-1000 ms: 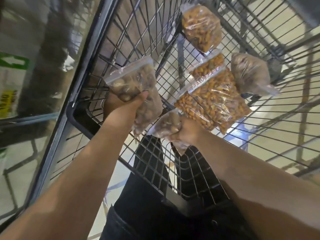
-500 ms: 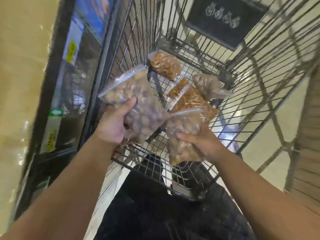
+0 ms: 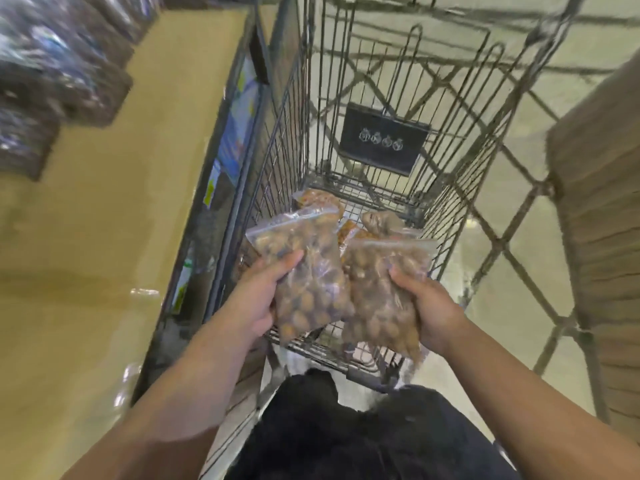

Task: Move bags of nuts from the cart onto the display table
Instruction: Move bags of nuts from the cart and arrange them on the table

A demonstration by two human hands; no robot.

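The tan display surface fills the left of the scene, with blurred dark packaged goods stacked on its far left part. Just to its right stands the wire cart, its basket running from near to far, with a black placard fixed to its far end. A stack of brown cardboard stands at the right edge, beyond the cart's right wall. The person's dark trousers show at the near edge, under the two bare forearms. The left hand has its fingers closed around a clear zip bag of brown nuts, thumb across the front, holding it upright above the near end of the cart. The right hand grips a second clear bag of paler nuts the same way, its left edge touching the first bag. Behind the two, low in the cart's basket, lie more bags: an orange-nut bag at the far left, another orange one mostly hidden between the held bags, and a greyish-brown bag to the right.
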